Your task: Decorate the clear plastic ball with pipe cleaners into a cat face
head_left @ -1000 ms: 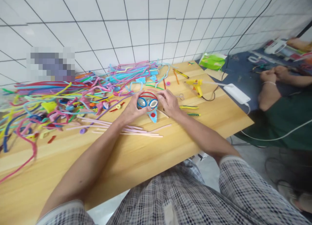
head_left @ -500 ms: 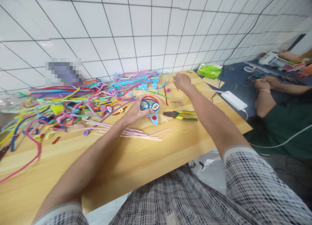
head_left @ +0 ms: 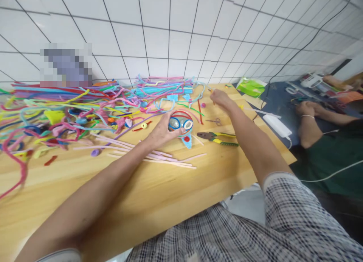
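Observation:
My left hand [head_left: 164, 131] is wrapped round a rounded, clear-looking piece [head_left: 176, 122] trimmed with blue and red fuzzy rings. Its thumb rests by a white oval ringed in blue. From the lower edge of this piece juts a light blue triangle [head_left: 186, 141] with a red dot. Farther right, my right hand [head_left: 221, 98] reaches to the back of the table, fingers pressed together. Bits of orange [head_left: 213, 102] show at its fingertips; whether they are pinched is unclear. Small scissors [head_left: 217, 121] and yellow-green pliers [head_left: 218, 138] lie between the hands.
Many coloured pipe cleaners [head_left: 65, 103] are heaped along the wall at left. Pale pink strips [head_left: 170, 161] lie in front of my left hand. A green packet [head_left: 251, 88] and a white power strip [head_left: 278, 125] are at right, near another person's hands [head_left: 307, 108].
The view has shifted, so the table's things appear farther right. Both hands keep about the same places over the table, and my left hand still holds the rounded piece.

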Available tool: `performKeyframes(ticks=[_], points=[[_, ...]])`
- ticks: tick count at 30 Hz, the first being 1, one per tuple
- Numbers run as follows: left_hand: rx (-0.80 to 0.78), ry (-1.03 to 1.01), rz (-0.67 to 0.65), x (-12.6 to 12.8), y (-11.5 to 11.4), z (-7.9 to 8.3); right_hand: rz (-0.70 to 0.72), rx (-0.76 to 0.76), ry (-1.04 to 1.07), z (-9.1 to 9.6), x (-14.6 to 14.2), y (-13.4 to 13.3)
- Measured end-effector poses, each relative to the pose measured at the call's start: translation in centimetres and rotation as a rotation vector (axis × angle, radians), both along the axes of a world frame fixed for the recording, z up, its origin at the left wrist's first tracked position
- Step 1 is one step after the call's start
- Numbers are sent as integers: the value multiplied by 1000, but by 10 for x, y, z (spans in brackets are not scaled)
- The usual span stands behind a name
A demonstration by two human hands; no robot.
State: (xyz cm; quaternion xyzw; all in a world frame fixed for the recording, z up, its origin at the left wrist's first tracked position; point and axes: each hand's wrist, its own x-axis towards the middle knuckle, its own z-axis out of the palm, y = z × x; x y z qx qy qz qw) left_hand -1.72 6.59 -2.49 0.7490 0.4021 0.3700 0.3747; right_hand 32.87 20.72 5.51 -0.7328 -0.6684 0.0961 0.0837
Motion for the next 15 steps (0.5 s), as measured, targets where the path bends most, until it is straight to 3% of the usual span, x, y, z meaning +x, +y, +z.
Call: performKeyframes(ticks=[3, 5, 7, 11, 15], points=[[-12, -20, 0, 0, -1, -1, 5, 45, 245, 12, 1, -22], [-12, -31, 2, 1, -3, 0, 67, 123, 592, 17, -4, -47], [-9, -41, 8, 1, -5, 1, 163, 231, 769, 19, -14, -76], [-19, -78, 25, 2, -6, 1, 322, 420, 658, 14, -35, -123], [-34, -98, 26, 3, -5, -1, 408, 539, 540, 1, -44, -141]])
